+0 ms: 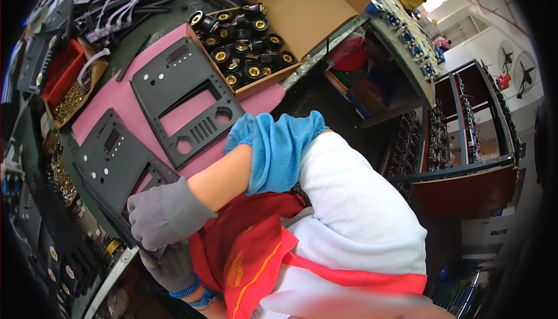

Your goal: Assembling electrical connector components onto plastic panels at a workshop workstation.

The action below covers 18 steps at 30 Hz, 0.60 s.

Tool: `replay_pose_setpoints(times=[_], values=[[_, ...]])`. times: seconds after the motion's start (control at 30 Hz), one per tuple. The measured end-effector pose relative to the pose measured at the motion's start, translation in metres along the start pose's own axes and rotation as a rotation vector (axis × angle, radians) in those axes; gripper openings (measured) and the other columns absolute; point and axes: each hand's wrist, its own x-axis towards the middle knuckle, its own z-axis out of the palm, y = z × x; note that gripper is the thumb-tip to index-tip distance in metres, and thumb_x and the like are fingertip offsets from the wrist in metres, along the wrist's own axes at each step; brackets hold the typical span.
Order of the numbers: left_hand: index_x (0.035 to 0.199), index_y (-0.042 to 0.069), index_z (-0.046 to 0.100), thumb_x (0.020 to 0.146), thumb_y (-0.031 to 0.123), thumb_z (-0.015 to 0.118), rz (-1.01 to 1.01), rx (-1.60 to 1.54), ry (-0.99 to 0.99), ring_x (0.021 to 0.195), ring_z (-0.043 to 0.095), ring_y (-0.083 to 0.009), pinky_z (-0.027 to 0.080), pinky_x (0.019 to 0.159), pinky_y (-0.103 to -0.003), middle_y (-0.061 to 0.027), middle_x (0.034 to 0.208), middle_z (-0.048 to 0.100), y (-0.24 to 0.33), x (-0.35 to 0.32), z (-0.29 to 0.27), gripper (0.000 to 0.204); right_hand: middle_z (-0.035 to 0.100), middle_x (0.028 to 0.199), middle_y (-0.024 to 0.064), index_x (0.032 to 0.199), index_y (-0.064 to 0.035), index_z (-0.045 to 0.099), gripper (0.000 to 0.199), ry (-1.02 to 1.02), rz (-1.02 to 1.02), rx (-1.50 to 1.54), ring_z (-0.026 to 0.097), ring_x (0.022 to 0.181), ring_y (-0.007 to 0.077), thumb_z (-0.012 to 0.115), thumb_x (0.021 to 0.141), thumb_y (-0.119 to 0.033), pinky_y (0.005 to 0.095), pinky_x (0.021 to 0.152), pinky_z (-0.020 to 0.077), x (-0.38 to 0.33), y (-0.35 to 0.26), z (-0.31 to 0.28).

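Both my hands wear grey gloves. My right hand [165, 214], its forearm in a pushed-up blue sleeve cover, is closed with curled fingers at the near edge of a black front panel [107, 159]. What lies inside those fingers is hidden. Just below it, my left hand [171, 265], with a blue coiled band at the wrist, is mostly covered by the right one, and its fingers do not show. Farther along the pink mat [197, 115] lies a second black front panel [160, 81], flat, with a rectangular window, slots and round holes.
An open cardboard box [290, 69] of black knobs with brass-coloured centres [254, 70] stands beyond the panels. At left are a red bin [63, 72], small brass parts [71, 103] and black panels. White-plugged cables [119, 14] lie behind. A loaded rack [459, 174] stands to the right.
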Motion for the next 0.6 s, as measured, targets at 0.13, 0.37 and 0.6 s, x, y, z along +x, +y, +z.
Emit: replay_pose_setpoints(times=[0.13, 0.37, 0.6], values=[[0.125, 0.013, 0.058, 0.097, 0.043, 0.049, 0.002, 0.016, 0.023, 0.113, 0.054, -0.0209, 0.038, 0.102, -0.045, -0.0026, 0.12, 0.063, 0.001, 0.003, 0.001, 0.042, 0.07, 0.088, 0.0022, 0.084, -0.013, 0.073, 0.015, 0.059, 0.087, -0.003, 0.066, 0.091, 0.0238, 0.065, 0.079, -0.025, 0.0371, 0.088, 0.045, -0.005, -0.002, -0.001], [0.122, 0.014, 0.061, 0.098, 0.044, 0.049, -0.033, 0.004, 0.063, 0.106, 0.057, -0.0203, 0.037, 0.103, -0.043, -0.0036, 0.119, 0.065, -0.001, 0.007, -0.002, 0.04, 0.067, 0.085, 0.0028, 0.081, -0.013, 0.071, 0.01, 0.057, 0.005, 0.005, 0.065, 0.087, 0.02, 0.067, 0.074, -0.02, 0.0349, 0.09, 0.0441, -0.008, 0.004, 0.001], [0.122, 0.014, 0.06, 0.099, 0.042, 0.047, -0.018, 0.104, -0.011, 0.104, 0.058, -0.019, 0.039, 0.102, -0.042, -0.0009, 0.116, 0.065, 0.0, 0.011, 0.01, 0.039, 0.066, 0.082, 0.0009, 0.078, -0.0154, 0.07, 0.009, 0.014, 0.029, 0.039, 0.064, 0.085, 0.0187, 0.066, 0.074, -0.022, 0.0355, 0.09, 0.0431, -0.011, 0.007, -0.001]])
